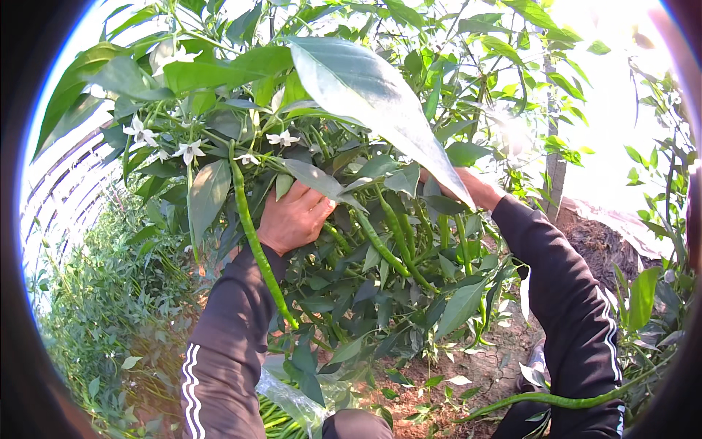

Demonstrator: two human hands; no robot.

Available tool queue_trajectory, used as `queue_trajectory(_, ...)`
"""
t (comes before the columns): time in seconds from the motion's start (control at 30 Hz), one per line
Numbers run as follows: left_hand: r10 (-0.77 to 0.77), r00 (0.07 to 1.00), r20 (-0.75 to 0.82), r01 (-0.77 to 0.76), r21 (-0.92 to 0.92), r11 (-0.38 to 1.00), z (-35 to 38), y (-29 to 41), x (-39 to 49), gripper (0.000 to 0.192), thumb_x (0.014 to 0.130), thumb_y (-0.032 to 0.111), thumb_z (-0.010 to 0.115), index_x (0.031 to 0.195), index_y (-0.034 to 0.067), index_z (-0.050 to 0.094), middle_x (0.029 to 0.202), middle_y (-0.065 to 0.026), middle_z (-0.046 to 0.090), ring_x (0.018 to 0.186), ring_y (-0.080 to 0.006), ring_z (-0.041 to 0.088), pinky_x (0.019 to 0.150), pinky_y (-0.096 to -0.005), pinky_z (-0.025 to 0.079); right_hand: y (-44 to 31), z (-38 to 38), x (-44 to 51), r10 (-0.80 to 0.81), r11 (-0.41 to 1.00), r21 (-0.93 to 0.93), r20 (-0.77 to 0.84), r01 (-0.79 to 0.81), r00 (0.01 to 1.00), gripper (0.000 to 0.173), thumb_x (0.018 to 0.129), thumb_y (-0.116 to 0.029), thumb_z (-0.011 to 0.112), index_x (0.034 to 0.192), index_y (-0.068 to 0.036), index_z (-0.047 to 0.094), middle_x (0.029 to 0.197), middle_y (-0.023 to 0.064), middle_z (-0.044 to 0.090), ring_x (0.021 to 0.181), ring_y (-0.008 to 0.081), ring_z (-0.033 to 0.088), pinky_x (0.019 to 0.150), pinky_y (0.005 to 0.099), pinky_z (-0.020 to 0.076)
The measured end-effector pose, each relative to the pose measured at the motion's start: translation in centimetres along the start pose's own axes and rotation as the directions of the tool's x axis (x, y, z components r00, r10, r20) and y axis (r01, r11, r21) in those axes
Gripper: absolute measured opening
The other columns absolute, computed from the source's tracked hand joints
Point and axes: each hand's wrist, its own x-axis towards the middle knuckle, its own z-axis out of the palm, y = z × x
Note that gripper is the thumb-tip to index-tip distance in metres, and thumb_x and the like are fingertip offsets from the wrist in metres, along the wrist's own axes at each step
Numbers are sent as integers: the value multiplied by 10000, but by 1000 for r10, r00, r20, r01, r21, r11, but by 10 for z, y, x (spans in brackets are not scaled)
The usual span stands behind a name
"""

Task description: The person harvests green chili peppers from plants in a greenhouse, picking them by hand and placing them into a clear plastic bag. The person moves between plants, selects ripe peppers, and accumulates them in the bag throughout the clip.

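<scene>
Both arms reach into a chilli pepper plant (329, 296) hung with long green peppers. My left hand (296, 217) is among the leaves left of centre, its back towards me and its fingertips hidden. A long green chilli (255, 241) hangs in front of my left wrist, and another chilli (381, 244) slants down to the right of that hand. Deeper on the right, my right hand (474, 185) is mostly covered by a large pale leaf (378, 93) and other foliage. What either hand's fingers hold, if anything, cannot be seen.
Below my left arm, a clear plastic bag (296, 398) holds many green chillies (277, 420). Another long chilli (576, 402) crosses my right sleeve. A post (555, 164) stands behind the plant. More plants (126, 285) grow at left, and fallen leaves lie on cracked soil (504, 351).
</scene>
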Motion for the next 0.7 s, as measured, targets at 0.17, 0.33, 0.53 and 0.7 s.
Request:
queue_trajectory(0.17, 13, 1000, -2, -13, 5, 1000, 3, -4, -6, 400, 669, 72, 669, 1057, 168, 682, 1032, -13, 668, 959, -252, 607, 913, -442, 455, 28, 4, 7, 108, 993, 71, -215, -94, 971, 414, 940, -374, 580, 1129, -14, 659, 853, 83, 679, 802, 137, 601, 728, 312, 483)
queue_trajectory(0.33, -152, 986, 72, 163, -187, 969, 8, -8, -4, 356, 665, 55, 640, 1005, 149, 689, 1012, -16, 657, 958, -235, 598, 865, -447, 481, 56, 7, -1, 89, 985, 158, -73, -76, 993, 353, 999, -272, 496, 1141, 33, 604, 1047, 99, 669, 895, 173, 610, 838, 306, 469)
queue_trajectory(0.53, 14, 997, -72, -16, -37, 999, 5, -7, -2, 355, 657, 46, 629, 990, 155, 684, 1011, -12, 656, 954, -248, 598, 872, -444, 483, 32, 3, -39, 106, 784, 596, 143, -171, 984, 441, 986, -348, 516, 1323, -65, 491, 881, 17, 594, 762, 102, 587, 679, 281, 527)
queue_trajectory(0.7, 46, 999, -18, -47, -34, 998, 2, -8, 0, 358, 667, 54, 636, 1005, 163, 680, 1012, 1, 654, 946, -239, 605, 865, -441, 485, -13, -15, -81, 98, 717, 662, 211, -215, 973, 545, 956, -305, 579, 1415, -75, 398, 861, 10, 558, 606, 52, 478, 564, 205, 426)
